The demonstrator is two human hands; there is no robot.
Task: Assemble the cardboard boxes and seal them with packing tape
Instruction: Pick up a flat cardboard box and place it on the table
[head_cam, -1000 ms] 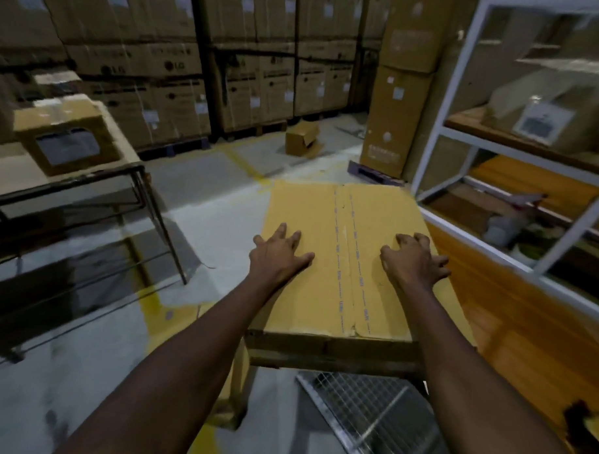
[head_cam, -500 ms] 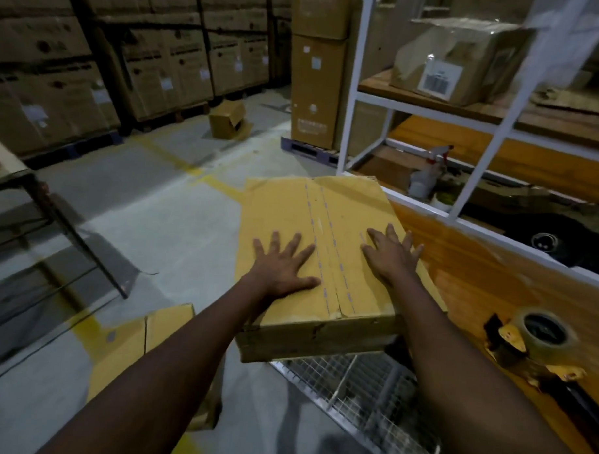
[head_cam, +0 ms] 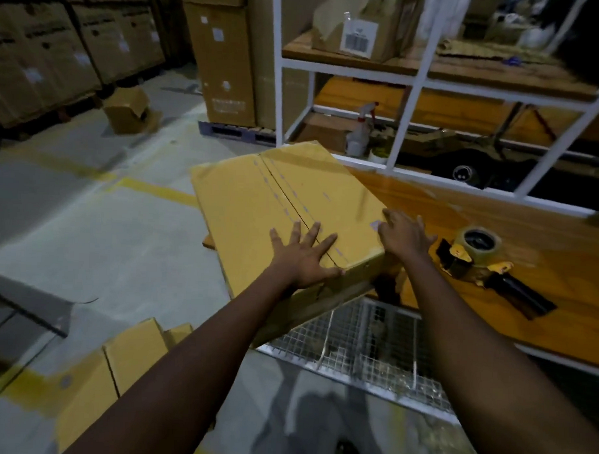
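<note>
Currently, the yellow-brown closed cardboard box [head_cam: 285,206] lies askew on the edge of an orange wooden tabletop [head_cam: 462,205], with its near corner overhanging a grey wire-mesh panel [head_cam: 362,344]. Right of the box, apart from it, lies a yellow-and-black packing tape dispenser [head_cam: 484,257]. Beyond the box stands a white metal shelf frame [head_cam: 408,91] with a white spray bottle [head_cam: 360,134] inside. Below-left of the box lies flattened yellow cardboard [head_cam: 116,366] on the floor. Nothing covers the box's centre seam. Left hand [head_cam: 304,257] lies flat, fingers spread, pressing the box top beside the seam. Right hand [head_cam: 404,237] rests at the box's right near edge, fingers loosely extended, gripping nothing.
</note>
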